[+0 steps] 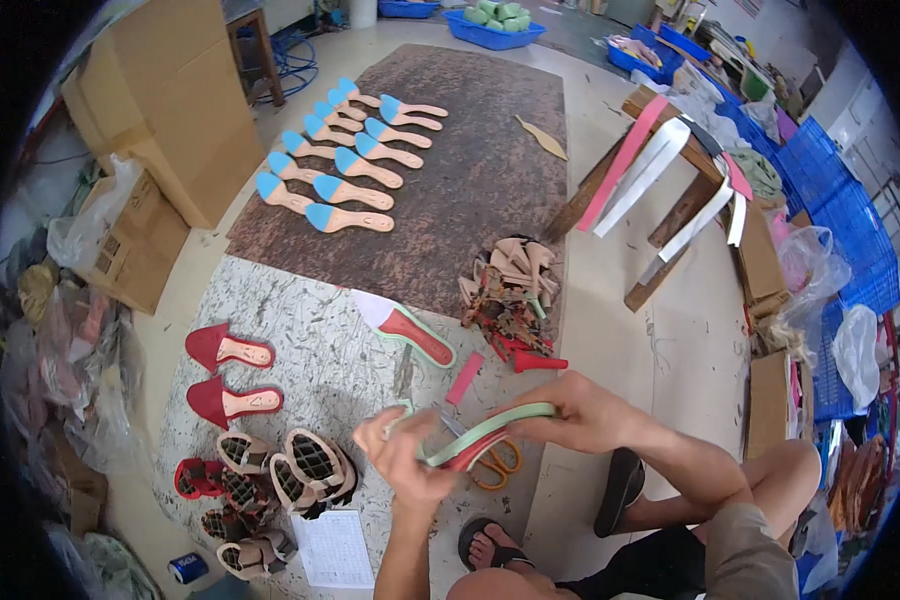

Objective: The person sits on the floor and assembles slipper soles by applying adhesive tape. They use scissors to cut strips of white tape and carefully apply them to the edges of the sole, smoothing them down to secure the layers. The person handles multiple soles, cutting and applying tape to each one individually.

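My right hand point(582, 412) grips one end of a curved, green-edged red shoe insole point(492, 426), bent upward between my hands. At its other end is my left hand point(415, 462), slightly blurred, with its fingers curled around it. Below the insole, orange-handled scissors point(500, 466) lie on the scuffed white board, their handles partly behind it. Beyond my hands rests another insole point(406, 328), white at the toe and red with a green rim. Close to it is a small pink strip point(464, 379).
Blue-toed insoles point(352, 218) stand in rows on a brown board point(470, 180). Red mules point(232, 402) and several sandals point(310, 470) sit at left above a paper sheet point(335, 550). Straps hang over a wooden stool point(660, 190) at right. Patterned straps point(510, 300) are heaped mid-board.
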`<state>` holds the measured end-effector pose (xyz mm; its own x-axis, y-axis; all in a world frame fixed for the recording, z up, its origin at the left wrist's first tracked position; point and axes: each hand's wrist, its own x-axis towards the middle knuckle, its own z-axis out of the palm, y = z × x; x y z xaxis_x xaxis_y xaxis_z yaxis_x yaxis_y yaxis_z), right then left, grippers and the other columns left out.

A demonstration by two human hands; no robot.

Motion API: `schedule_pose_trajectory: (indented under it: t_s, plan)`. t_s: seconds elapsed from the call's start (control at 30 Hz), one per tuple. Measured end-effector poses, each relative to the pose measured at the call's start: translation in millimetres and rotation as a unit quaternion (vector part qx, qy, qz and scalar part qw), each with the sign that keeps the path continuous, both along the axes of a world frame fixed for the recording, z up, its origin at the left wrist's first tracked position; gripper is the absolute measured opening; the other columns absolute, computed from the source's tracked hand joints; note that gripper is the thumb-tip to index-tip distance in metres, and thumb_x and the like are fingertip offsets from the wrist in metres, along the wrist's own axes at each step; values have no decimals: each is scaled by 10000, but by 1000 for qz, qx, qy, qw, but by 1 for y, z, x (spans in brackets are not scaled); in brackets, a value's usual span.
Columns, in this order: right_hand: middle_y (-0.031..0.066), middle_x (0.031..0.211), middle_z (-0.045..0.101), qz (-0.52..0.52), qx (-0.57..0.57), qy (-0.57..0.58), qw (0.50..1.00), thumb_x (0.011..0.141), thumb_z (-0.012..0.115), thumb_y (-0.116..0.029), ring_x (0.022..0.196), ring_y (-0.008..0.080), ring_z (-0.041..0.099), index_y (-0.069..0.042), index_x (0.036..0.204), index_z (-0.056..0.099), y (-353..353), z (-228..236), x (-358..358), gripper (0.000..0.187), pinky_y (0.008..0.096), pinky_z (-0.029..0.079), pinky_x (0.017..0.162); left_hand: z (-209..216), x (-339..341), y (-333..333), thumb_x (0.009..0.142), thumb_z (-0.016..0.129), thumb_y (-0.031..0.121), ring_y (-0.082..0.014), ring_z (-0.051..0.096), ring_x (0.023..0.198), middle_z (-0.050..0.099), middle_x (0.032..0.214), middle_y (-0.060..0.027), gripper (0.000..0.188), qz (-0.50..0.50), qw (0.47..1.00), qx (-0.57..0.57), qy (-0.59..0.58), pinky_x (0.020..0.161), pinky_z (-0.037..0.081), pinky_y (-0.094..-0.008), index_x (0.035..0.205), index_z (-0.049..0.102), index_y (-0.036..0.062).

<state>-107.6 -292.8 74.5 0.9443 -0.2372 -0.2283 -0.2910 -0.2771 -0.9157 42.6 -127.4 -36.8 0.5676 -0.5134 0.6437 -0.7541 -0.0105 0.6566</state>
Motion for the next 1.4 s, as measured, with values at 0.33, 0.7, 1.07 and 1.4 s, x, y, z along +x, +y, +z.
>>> schedule_pose_trajectory:
  t_s: [0.33,0.7,1.07,1.4]
  plan:
    - [167,1351,576,-69,27,-95,993,841,743,-103,1281,233,511,-9,1341,553,71,-73,-8,542,360,387,1070,-38,-7,-7,1023,405,422,-176,511,736,518,738,-17,369,-129,476,-330,805,760,443,-374,873,537,111]
    - [162,903,656,-165,-53,-70,982,887,685,-224,726,189,647,48,1050,661,82,-46,29,318,330,508,580,-4,-26,-9,1013,479,394,-137,599,924,626,1054,-29,376,-52,572,-346,742,815,491,-322,1182,569,70]
    - [57,739,627,-253,94,-62,961,951,601,-197,659,94,549,47,945,653,72,-67,24,249,298,465,581,11,-39,-23,1023,483,375,-151,615,870,640,1000,-60,381,-26,622,-339,705,770,507,-325,1144,575,26]
    - [66,648,561,-277,-59,-66,957,950,596,-238,628,80,476,61,956,643,93,-55,47,302,318,411,549,8,-35,-16,1026,492,307,-137,635,821,663,958,-56,295,-3,629,-373,682,738,525,-311,1047,607,37]
